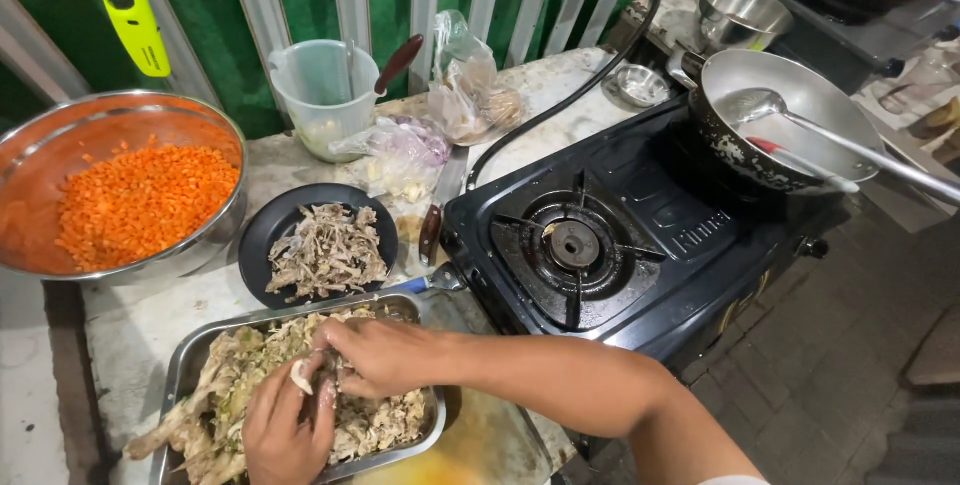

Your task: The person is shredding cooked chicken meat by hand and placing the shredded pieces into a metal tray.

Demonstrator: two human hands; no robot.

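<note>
Both hands are working in the steel tray (190,365) of cooked chicken at the near edge of the counter (150,320). The left hand (285,430) is curling its fingers around a pale strip of meat (300,377), pinching it narrow; the right hand (385,355) is reaching across from the stove side, fingers closing on the shredded chicken (370,425) right beside the left, though whether it is fully gripping is hard to tell since the fingertips are buried. The black plate (262,235) just behind the tray is holding a heap of darker shreds and bones (328,250). Risks, as a judgement: the tray is sitting near the counter's front edge and partly over a yellowish board (480,440), so a hard tug on the carcass (200,400) at its left end could be sliding or tipping it off. Small bones could be slipping into the picked meat because both piles are lying mixed in one tray. The right forearm is passing close to the stove (620,245); the near burner (573,243) is looking unlit, so burn risk is seeming low, but an elbow swing could be knocking the knife handle (430,233) lying between plate and stove. The big bowl of chopped carrot (140,200), the plastic jug (325,95), the bags (465,85) and the pan with ladle (790,115) are standing well apart from the hands.
</note>
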